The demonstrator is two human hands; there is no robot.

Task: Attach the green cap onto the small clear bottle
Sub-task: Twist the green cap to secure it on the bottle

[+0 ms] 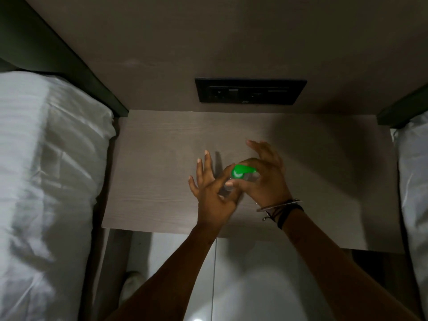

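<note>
— Hands first: what are they doing?

— Both meet just right of the frame's centre, above a grey wood-grain table (162, 158). The left hand (214, 193) pinches the small clear bottle (228, 185) between thumb and forefinger, with its other fingers spread out toward the upper left. The right hand (264, 179) grips the green cap (243, 172) with thumb and forefinger, remaining fingers fanned upward.

— Where is the cap relative to the bottle?

— It sits at the bottle's upper right end, touching it. Whether it is fully seated I cannot tell; the clear body is blurred and mostly hidden by fingers.

— Anything on the wrists?

— Thin bracelets and a dark band (287, 212) on the right wrist, lower right of the hands.

— And around the table?

— White bedding (46, 170) fills the left side of the frame, more white bedding at the right edge. A dark socket panel (250, 91) is set in the wall at upper centre. Pale floor (254, 274) shows at the bottom, with a light shoe (130, 283) at lower left.
</note>
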